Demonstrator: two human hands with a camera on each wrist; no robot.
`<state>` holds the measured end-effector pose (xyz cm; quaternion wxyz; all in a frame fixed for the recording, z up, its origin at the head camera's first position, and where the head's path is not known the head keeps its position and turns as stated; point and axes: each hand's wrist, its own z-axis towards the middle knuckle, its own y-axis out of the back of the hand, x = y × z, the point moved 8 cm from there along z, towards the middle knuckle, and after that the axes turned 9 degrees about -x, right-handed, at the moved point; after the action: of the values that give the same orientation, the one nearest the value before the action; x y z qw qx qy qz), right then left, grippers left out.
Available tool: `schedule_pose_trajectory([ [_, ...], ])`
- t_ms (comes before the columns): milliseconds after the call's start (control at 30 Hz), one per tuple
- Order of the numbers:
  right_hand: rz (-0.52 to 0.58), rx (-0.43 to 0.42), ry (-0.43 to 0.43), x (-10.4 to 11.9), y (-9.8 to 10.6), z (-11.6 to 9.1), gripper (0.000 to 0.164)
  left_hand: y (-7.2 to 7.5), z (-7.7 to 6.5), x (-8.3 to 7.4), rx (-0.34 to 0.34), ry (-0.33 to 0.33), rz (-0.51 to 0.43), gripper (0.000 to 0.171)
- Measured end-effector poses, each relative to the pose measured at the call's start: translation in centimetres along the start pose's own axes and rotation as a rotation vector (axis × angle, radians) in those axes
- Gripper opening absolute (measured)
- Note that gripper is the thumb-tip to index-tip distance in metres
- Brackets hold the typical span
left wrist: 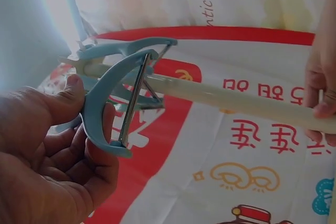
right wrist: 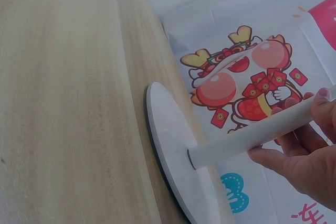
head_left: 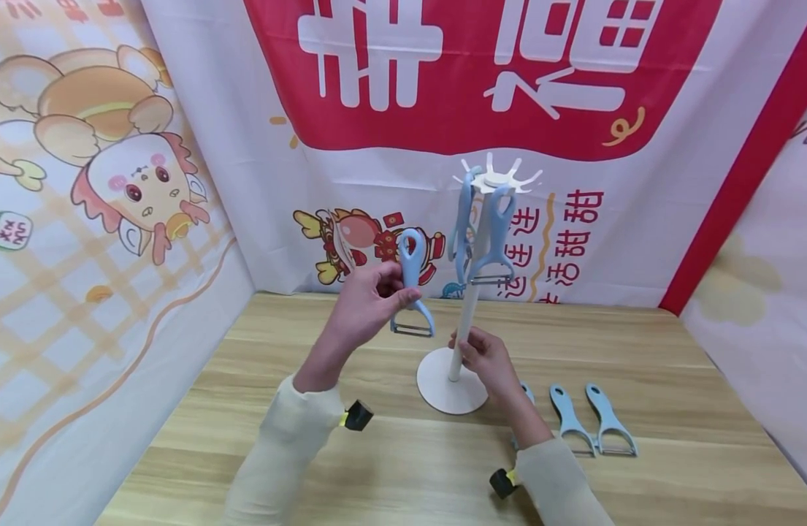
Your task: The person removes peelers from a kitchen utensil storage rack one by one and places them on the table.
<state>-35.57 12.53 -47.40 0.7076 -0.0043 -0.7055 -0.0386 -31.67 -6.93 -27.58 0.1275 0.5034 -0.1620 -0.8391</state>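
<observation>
My left hand (head_left: 369, 301) pinches a light blue Y-shaped peeler (head_left: 411, 259) between thumb and fingers, its handle loop up and its blade down. It is held in the air left of a white stand (head_left: 467, 314). In the left wrist view the peeler's blade frame (left wrist: 95, 111) shows near my thumb. My right hand (head_left: 491, 364) grips the stand's pole (right wrist: 247, 137) low down, just above the round base (right wrist: 173, 145). From the hooked top (head_left: 498, 180) hang several peelers (head_left: 498, 237), blades down.
On the wooden table (head_left: 377, 467), right of my right forearm, lie two blue peelers (head_left: 567, 413), with another partly hidden behind that arm. A printed cloth (head_left: 364, 168) hangs behind the table, with more cloth at both sides.
</observation>
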Motion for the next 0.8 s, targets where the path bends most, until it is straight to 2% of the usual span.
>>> schedule_pose_trajectory([
  [100,-0.002,0.001,0.0,0.1,-0.1,0.0,0.024,-0.2,-0.4,1.0,0.019,0.015,0.017,0.026],
  [400,-0.018,-0.014,-0.003,0.3,0.4,-0.1,0.023,-1.1,-1.4,3.5,0.068,0.12,0.036,0.025],
  [600,-0.014,0.005,0.001,0.1,0.2,0.0,0.024,-1.7,-2.4,6.2,0.101,0.202,0.086,0.023],
  [800,-0.005,0.006,0.011,0.2,0.0,-0.1,0.024,-2.2,-3.3,9.0,0.132,0.277,0.077,0.019],
])
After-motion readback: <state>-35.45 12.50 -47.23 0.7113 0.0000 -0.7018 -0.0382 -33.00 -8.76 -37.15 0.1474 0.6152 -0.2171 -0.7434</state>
